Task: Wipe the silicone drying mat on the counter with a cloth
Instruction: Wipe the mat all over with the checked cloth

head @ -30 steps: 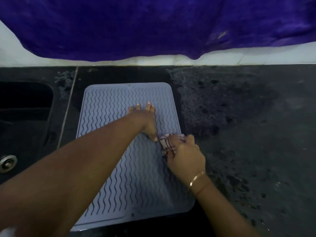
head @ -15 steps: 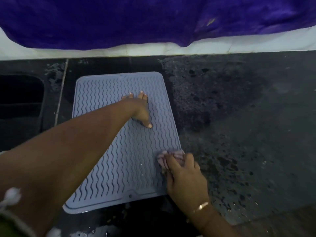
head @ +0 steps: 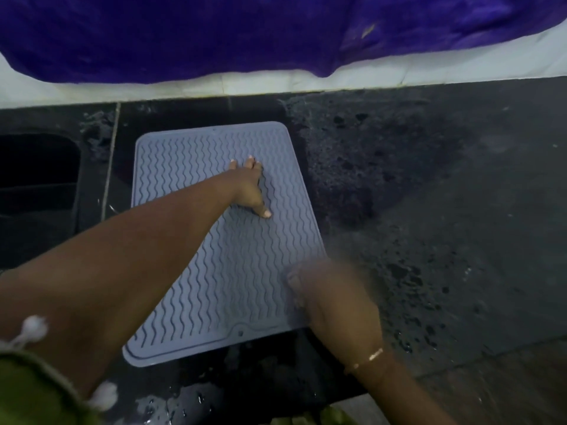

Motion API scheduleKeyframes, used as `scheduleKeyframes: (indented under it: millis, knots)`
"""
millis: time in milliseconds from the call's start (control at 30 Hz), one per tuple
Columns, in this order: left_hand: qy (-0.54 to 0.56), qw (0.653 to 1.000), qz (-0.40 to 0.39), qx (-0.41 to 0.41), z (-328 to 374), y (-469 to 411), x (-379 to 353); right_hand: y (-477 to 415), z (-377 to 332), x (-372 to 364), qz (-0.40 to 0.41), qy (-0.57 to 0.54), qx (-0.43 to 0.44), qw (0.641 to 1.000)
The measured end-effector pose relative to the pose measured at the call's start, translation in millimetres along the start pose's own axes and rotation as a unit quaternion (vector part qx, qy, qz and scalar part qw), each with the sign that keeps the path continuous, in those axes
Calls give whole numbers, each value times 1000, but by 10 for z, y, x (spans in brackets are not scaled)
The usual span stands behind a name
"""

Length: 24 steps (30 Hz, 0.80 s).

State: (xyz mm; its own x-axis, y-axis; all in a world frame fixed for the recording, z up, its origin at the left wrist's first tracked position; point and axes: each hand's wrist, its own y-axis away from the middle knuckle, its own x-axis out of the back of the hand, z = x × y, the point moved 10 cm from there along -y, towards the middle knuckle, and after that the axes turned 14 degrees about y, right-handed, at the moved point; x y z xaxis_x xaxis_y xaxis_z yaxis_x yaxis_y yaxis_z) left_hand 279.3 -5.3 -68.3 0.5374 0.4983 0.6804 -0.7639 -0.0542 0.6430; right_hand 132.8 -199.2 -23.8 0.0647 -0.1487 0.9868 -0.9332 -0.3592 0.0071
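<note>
A grey silicone drying mat point(head: 190, 185) with wavy ridges lies flat on the black counter point(head: 445, 210). My left hand point(head: 248, 187) presses flat on the mat's upper middle, fingers spread, holding nothing. My right hand point(head: 334, 296) is blurred with motion at the mat's lower right edge. It is closed over the cloth point(head: 293, 279), of which only a pale, blurred edge shows at the fingertips. A thin bracelet sits on the right wrist.
A dark sink basin point(head: 36, 173) opens at the left of the counter. A purple cloth point(head: 245, 32) hangs over the white wall at the back. The counter right of the mat is wet and blotchy. Water drops lie at the front edge.
My right hand has slid with the cloth down the mat's right side, from its middle to its lower right corner. My left hand has stayed pressed on the mat.
</note>
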Motion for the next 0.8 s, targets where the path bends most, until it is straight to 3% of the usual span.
scheduleKeyframes:
  millis: [100,233,333,433,533,633,700,800]
  knots:
    - [6,1000,2,-2,8,-8,-17,-25,70,32,-6,-12,-23,1000]
    - [8,1000,6,-4,14,-7,-22,-723,-7,164,51,-52,-48,996]
    - [13,1000,2,-8,16,35,-11,-1214,-86,33,5,-22,-48,999]
    - [12,1000,-3,-14,28,47,-18,-992,-107,-51,-23,24,-15,999]
    - [17,999,13,-26,35,51,-9,-258,-90,-29,2,50,8,999]
    - [-43,989,60,-129,233,187,-197,171,-27,-25,-8,48,-2,999]
    - [-46,983,50,-173,297,306,-480,51,53,-16,-21,13,-25,999]
    - [23,986,18,-163,248,346,-566,-485,115,16,2,-33,-55,998]
